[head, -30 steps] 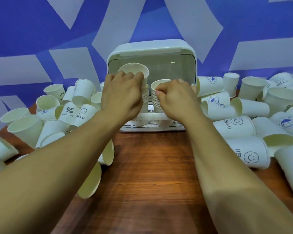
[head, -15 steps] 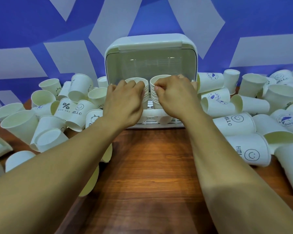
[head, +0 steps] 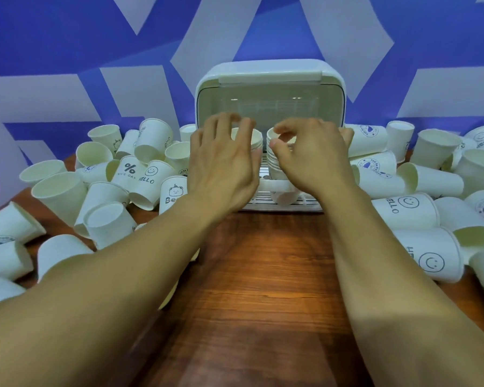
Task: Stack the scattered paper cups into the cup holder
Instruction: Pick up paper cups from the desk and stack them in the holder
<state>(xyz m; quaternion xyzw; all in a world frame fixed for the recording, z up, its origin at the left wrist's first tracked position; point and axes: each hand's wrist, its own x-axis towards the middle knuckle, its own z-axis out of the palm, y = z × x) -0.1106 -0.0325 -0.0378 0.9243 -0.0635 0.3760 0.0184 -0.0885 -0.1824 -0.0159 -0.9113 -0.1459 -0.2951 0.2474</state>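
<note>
cup holder (head: 268, 79): white box, lid raised, at the far middle of the table, backed against the wall, open side facing forward.
left stack (head: 257, 142): nested cups, upright inside the cup holder, left of centre, mostly hidden behind the left hand.
right stack (head: 275, 160): nested cups, upright, just beside the left stack, foot behind the holder's front rail.
left hand (head: 224, 166): fingers straight and spread, blurred, in front of the left stack; gripping nothing; contact with the rim impossible to tell.
right hand (head: 313, 160): fingers curled, thumb and forefinger pinching the top rim of the right stack.
loose cups on the left (head: 59, 191): heaped, mostly on their sides, some printed "HELLO" or "NICE DAY".
loose cups on the right (head: 428, 261): heaped likewise, several with smiley prints.
table (head: 257, 275): brown wood grain, under both forearms.
wall (head: 67, 37): blue with pale grey shapes.
</note>
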